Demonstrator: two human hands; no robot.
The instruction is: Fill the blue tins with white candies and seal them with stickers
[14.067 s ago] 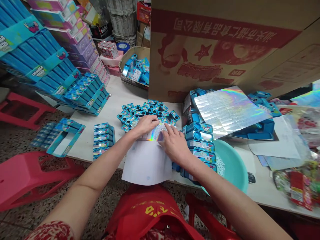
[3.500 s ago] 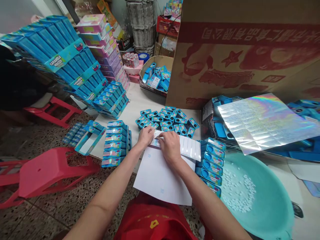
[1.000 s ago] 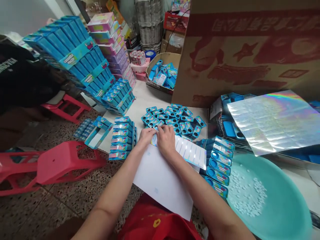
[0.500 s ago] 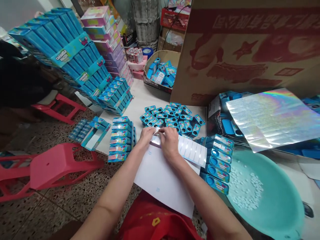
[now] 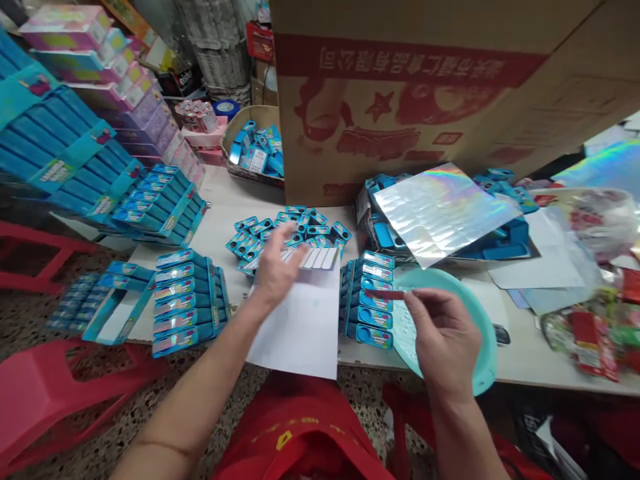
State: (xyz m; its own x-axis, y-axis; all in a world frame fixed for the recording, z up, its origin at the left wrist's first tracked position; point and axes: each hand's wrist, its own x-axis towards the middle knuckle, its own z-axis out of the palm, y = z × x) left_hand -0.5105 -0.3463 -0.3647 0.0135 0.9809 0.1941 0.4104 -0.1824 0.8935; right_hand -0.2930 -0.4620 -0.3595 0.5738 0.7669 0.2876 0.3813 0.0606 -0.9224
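Observation:
My right hand (image 5: 445, 333) pinches a thin dark red strip (image 5: 387, 294) over a row of blue boxes (image 5: 373, 313) and the rim of a turquoise basin (image 5: 480, 333). My left hand (image 5: 277, 267), slightly blurred, has its fingers spread above a sheet of white labels (image 5: 321, 258); contact with the sheet is unclear. Beneath lies a large white sheet (image 5: 305, 327) at the table's front edge. Just behind is a loose pile of small blue boxes (image 5: 320, 230). Another row of blue boxes (image 5: 181, 303) stands to the left.
A large cardboard box (image 5: 350, 100) rises behind the pile. Stacked blue display trays (image 5: 60, 147) stand left, beside pink boxes (image 5: 70, 30). A shiny silver sheet (image 5: 445, 207) covers a box of blue packs. Red stools (image 5: 45, 387) stand on the floor at left.
The view has turned right. My hands have parted: the right moved right and now holds the red strip, while the left has opened over the labels.

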